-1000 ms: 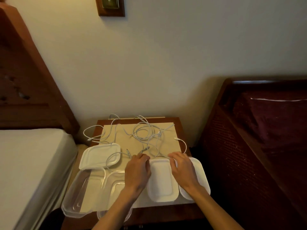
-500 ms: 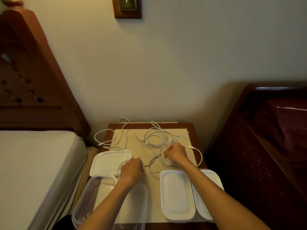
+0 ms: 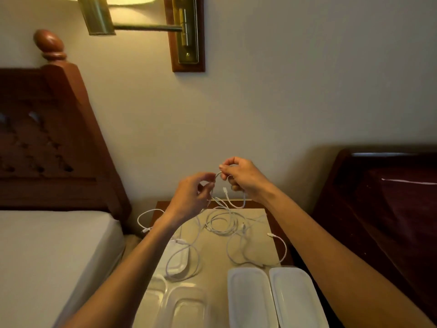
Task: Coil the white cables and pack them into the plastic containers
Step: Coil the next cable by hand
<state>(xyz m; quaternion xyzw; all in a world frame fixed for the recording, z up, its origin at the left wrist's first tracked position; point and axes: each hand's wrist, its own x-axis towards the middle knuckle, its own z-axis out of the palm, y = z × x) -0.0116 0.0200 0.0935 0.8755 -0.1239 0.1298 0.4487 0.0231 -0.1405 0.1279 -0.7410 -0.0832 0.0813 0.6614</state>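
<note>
Both hands are raised above the small table, holding one white cable between them. My right hand pinches a small loop of it, with a connector end dangling below. My left hand pinches the same cable a little lower and to the left. More white cables lie tangled on the beige mat. Two clear plastic containers stand at the front left. Two white lids lie side by side at the front right, and a third lid lies left under a cable loop.
The table is wedged between a bed with a light sheet on the left and a dark wooden bed frame on the right. A brass wall lamp hangs above. One cable loop overhangs the table's left edge.
Both hands have lifted from the table up toward the wall, taking a cable with them. The camera has tilted upward, so the lamp is now in view.
</note>
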